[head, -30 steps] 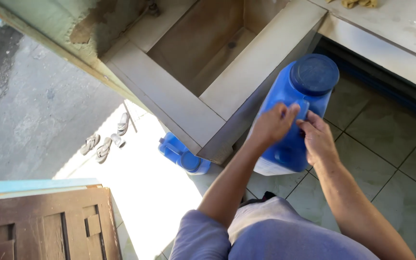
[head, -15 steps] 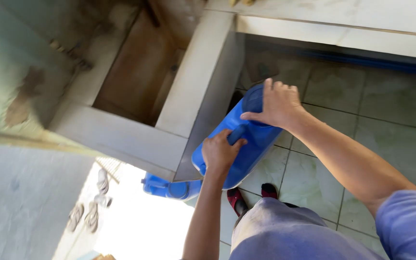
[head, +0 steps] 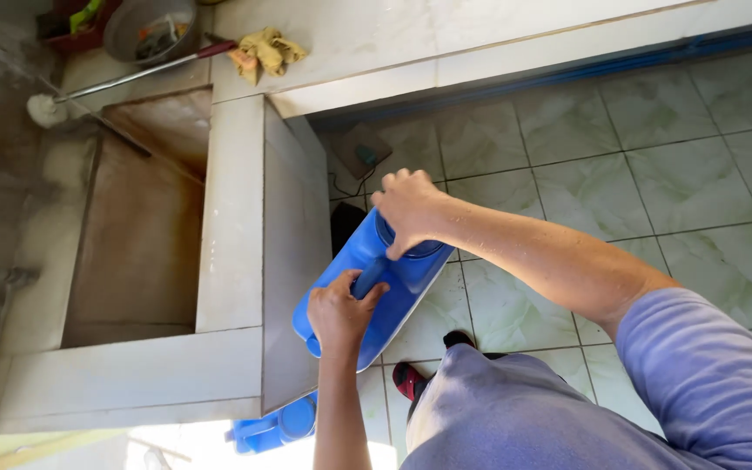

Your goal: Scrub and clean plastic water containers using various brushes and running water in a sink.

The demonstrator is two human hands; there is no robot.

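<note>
A large blue plastic jerrycan [head: 404,287] is tilted beside the outer wall of a concrete trough [head: 235,218]. My left hand [head: 339,313] grips the can's blue handle near its lower end. My right hand [head: 411,211] is closed over the round cap at the can's upper end. The can hangs above the tiled floor, close to the trough wall but outside the basin.
A second blue container [head: 276,425] lies on the floor below the trough corner. On the counter behind are a yellow rag [head: 267,50], a long-handled brush [head: 132,77] and a grey bowl [head: 145,30]. My red-and-black shoe [head: 411,379] stands on green floor tiles [head: 637,174].
The view has swung over the trough and the floor. My left hand moved from the can's side onto its handle, and my right hand shifted to the cap end.
</note>
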